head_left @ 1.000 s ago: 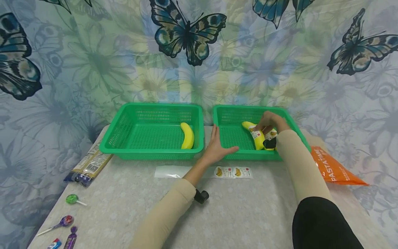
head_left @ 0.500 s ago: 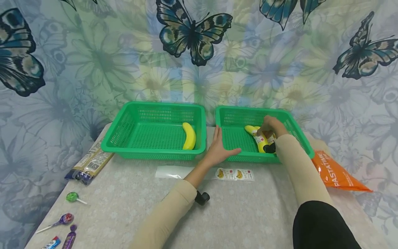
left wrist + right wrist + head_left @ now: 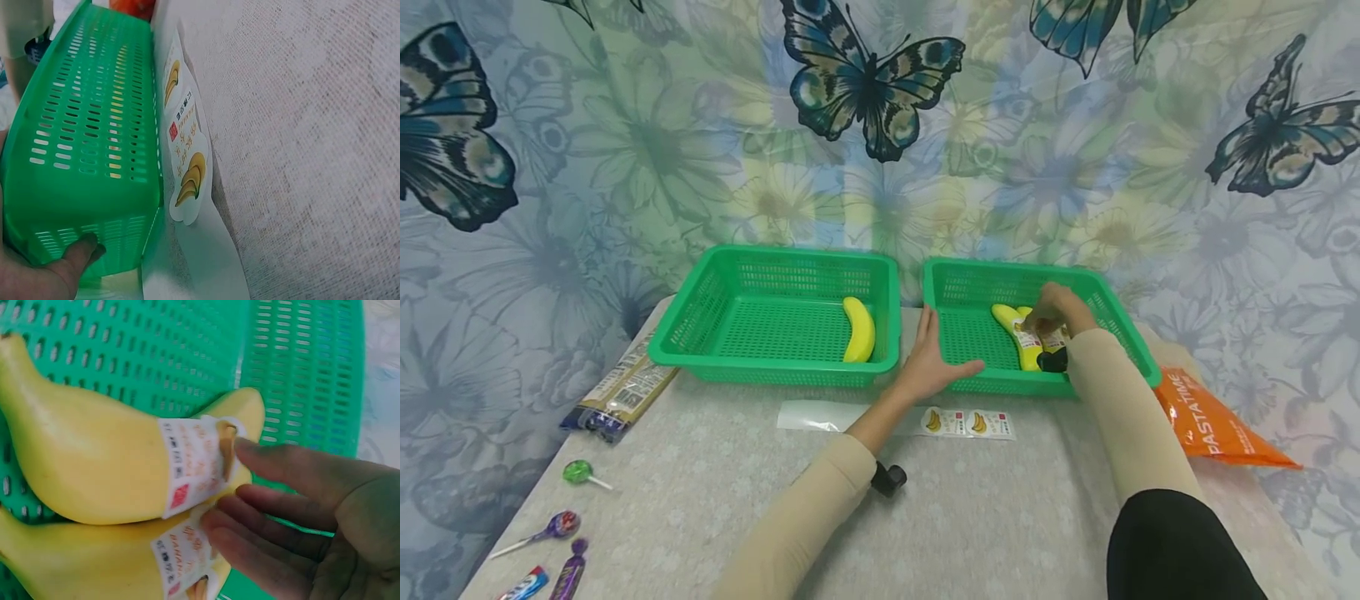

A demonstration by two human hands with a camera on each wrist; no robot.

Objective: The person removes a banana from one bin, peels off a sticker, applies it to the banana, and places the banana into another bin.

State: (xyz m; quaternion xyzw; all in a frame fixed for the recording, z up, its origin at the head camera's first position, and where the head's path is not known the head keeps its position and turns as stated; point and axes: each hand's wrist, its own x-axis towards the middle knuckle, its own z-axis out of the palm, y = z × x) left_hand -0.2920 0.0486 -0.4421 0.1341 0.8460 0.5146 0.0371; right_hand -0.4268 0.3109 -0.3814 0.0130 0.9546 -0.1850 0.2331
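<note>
Two yellow bananas [image 3: 94, 456] with white stickers [image 3: 199, 459] wrapped around them lie side by side in the right green basket [image 3: 970, 268]. At their near ends is my right hand [image 3: 1056, 310], its thumb tip on the upper sticker and its loosely bent fingers over the gap between the fruit. My left hand [image 3: 927, 367] rests against the left end of this basket, fingers straight and thumb spread along the front. In the left green basket [image 3: 775, 375] a single banana [image 3: 859, 330] without a sticker lies at the right side.
A backing strip [image 3: 820, 414] with two banana stickers [image 3: 966, 422] lies before the baskets. To the right is an orange pasta bag [image 3: 1217, 421]; a gold packet [image 3: 625, 392] leans at left. Lollipops [image 3: 562, 524] and wrapped sweets [image 3: 568, 577] line the left edge. Patterned cloth hangs behind.
The right hand shifts slightly on the stickered bananas, and more of the second one shows beside the first. The left hand keeps its place at the basket. The head view has shifted a little.
</note>
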